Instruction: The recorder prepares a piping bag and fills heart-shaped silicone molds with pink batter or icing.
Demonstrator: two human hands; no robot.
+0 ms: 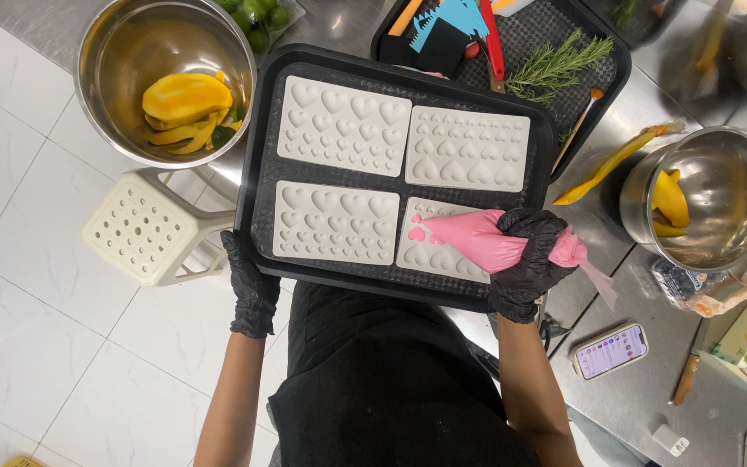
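A black tray (263, 156) carries several white heart-cavity moulds (344, 126). My right hand (525, 264), in a black glove, squeezes a pink piping bag (475, 239) whose tip rests over the bottom-right mould (436, 256). Two or three cavities at that mould's upper left hold pink filling (419, 232). My left hand (251, 290), also gloved, grips the tray's lower-left edge. The other moulds show plain white cavities.
A steel bowl (105, 82) with yellow mango pieces sits top left, another steel bowl (719, 195) at right. A second black tray (564, 73) holds rosemary and tools. A phone (610, 350) lies on the steel counter. A white plastic stool (144, 225) stands at left.
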